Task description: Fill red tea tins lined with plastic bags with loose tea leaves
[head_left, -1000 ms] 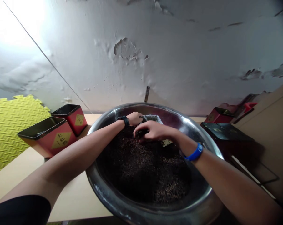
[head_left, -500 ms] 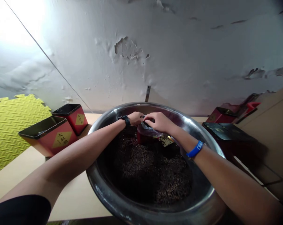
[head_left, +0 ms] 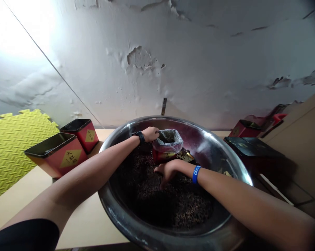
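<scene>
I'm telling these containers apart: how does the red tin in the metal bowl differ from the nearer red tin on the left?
The bowl tin has a plastic bag over its rim; the left tin shows a bare, dark rim. The left hand is at the bowl tin's rim; no hand is on the left tin. Both are red and open-topped.

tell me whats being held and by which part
Left hand holds the bag by its left rim; whether right hand holds dark leaves can't be told.
</scene>
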{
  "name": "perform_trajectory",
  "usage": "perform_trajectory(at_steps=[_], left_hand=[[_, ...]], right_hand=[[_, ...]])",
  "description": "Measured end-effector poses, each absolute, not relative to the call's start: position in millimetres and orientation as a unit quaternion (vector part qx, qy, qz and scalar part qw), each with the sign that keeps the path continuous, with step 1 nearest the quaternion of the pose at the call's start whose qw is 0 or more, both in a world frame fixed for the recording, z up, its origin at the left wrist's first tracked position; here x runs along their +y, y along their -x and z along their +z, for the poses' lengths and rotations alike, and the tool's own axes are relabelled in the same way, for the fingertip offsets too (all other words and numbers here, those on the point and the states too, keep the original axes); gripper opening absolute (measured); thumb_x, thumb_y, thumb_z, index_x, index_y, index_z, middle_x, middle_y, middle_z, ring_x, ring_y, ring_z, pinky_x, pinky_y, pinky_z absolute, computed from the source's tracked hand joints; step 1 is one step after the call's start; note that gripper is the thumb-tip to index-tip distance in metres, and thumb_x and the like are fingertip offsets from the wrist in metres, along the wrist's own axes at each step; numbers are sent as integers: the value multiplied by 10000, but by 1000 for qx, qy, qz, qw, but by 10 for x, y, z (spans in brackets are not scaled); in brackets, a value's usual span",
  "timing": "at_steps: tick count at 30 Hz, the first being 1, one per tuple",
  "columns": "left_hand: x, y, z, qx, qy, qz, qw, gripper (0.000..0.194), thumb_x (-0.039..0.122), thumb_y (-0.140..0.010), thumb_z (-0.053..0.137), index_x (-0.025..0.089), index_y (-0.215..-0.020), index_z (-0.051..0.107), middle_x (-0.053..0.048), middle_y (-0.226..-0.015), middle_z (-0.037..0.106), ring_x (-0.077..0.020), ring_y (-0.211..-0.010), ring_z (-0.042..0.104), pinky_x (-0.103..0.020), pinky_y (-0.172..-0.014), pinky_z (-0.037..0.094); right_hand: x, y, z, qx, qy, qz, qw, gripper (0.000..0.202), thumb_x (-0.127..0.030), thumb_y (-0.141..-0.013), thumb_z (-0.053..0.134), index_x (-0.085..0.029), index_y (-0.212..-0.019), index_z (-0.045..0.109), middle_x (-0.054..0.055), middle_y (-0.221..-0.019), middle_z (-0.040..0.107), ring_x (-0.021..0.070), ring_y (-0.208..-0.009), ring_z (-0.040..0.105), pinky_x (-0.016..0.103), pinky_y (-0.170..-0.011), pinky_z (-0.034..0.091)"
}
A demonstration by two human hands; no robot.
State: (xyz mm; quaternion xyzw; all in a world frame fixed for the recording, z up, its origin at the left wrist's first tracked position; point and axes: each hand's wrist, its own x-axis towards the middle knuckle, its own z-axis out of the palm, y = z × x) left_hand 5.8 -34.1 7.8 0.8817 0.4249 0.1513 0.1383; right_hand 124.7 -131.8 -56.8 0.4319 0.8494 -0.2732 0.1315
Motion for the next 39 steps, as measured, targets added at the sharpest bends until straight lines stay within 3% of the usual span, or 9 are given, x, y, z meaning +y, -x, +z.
perform_trajectory(at_steps=[3,7,14,22,28,32,35,37,39], left_hand=[[-342,-53,75,425,-879,146,159,330,201,-748,360,157,-968,602,-19,-682,625,-79,-445,529,-164,-465,390],[-338,-53,77,419,-882,151,155,311,202,-742,367,152,-931,610,-20,-687,624,-83,-469,538,-161,-458,385],[-388,-57,119,414,-891,148,112,282,202,-747,373,142,-850,629,-32,-705,636,-102,-541,552,-181,-529,402],[-344,-42,124,404,-895,152,109,264,231,-754,393,137,-829,627,-57,-794,642,-126,-647,573,-182,-552,405],[-306,-44,97,410,-890,126,158,261,241,-768,390,134,-873,603,-47,-726,629,-103,-542,557,-167,-482,393],[-272,-35,72,400,-898,131,127,258,210,-764,395,129,-905,595,-51,-720,625,-107,-554,559,-176,-512,401],[-256,-19,67,371,-910,150,105,255,245,-767,404,133,-868,609,-52,-737,628,-124,-615,567,-186,-546,406],[-256,-20,73,371,-911,144,107,257,269,-762,415,137,-842,620,-53,-751,633,-135,-638,570,-194,-553,406],[-266,-31,82,384,-906,144,107,256,258,-754,416,144,-835,630,-53,-765,638,-141,-662,573,-195,-564,407]], right_hand=[[-1374,-1118,-642,801,-397,-346,282,881,-321,-399,757,-219,-1212,434,50,-930,592,136,-568,557,238,-448,447],[-1435,-1043,-505,798,-377,-372,286,653,-280,-522,707,-223,-1138,498,-16,-708,577,111,-477,500,227,-398,410],[-1476,-1155,167,894,-285,-327,116,329,-295,-689,559,-172,-993,574,-9,-787,588,89,-614,512,198,-545,412],[-1528,-1434,706,912,-341,-214,-80,243,-259,-730,522,-192,-955,586,17,-906,609,130,-810,530,237,-725,389],[-1233,-1625,669,866,-440,-128,-201,312,-237,-709,534,-197,-1015,576,30,-997,599,165,-911,527,295,-820,381],[-1128,-1655,542,857,-438,-74,-261,386,-237,-689,556,-209,-1074,558,40,-1135,541,182,-1052,467,326,-917,335],[-1220,-1580,535,842,-428,-83,-318,338,-284,-741,501,-186,-1060,558,54,-1103,555,163,-984,505,297,-852,384],[-1323,-1472,515,841,-429,-124,-305,298,-319,-777,453,-170,-1001,582,55,-1001,599,150,-887,542,279,-790,407],[-1419,-1331,417,872,-403,-194,-200,292,-349,-771,463,-172,-952,608,40,-921,625,143,-836,557,263,-768,408]])
